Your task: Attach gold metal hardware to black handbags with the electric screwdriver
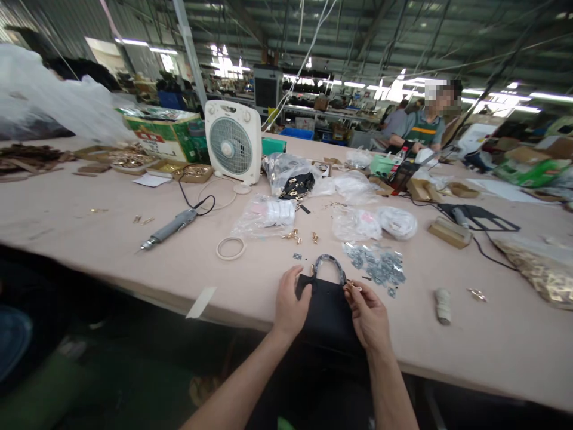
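Note:
A black handbag (pixel 329 307) lies at the table's near edge, its arched handle (pixel 330 260) pointing away from me and looking wrapped in clear film. My left hand (pixel 290 301) rests along the bag's left side, thumb and fingers apart. At the right end of the handle, my right hand (pixel 369 310) pinches a small gold metal fitting (pixel 353 286). Just beyond that hand lies a spread of small grey metal plates (pixel 378 264). Several gold fittings (pixel 294 236) are scattered past the handle.
An electric screwdriver (pixel 170 228) and a tape roll (pixel 230 248) lie to the left. Behind them stands a box fan (pixel 233 142). Plastic bags (pixel 266 216) fill the middle. A spool-like roll (pixel 443 306) is at right. Across the table sits another person (pixel 421 128).

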Demonstrator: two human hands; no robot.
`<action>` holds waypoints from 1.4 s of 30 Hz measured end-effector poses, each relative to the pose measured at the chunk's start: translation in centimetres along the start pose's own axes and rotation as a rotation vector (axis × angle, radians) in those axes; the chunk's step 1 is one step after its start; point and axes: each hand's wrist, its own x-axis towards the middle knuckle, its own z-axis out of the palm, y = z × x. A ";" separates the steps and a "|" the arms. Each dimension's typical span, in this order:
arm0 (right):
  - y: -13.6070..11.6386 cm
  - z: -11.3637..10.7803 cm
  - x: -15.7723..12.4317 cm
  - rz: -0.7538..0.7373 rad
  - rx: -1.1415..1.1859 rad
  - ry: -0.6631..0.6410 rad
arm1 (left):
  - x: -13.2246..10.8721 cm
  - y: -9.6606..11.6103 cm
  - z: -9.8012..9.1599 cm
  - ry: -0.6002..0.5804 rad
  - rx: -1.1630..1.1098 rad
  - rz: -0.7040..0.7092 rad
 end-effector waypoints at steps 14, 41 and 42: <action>0.2 -1.5 -0.6 -0.171 -0.471 -0.053 | 2.6 2.0 0.0 -0.537 -0.479 -0.611; -1.3 0.4 -0.7 -0.219 -0.700 -0.129 | 3.0 0.1 0.5 -0.629 -0.853 -0.960; -1.3 0.4 -0.7 -0.231 -0.711 -0.139 | 3.0 0.2 0.5 -0.617 -0.846 -0.960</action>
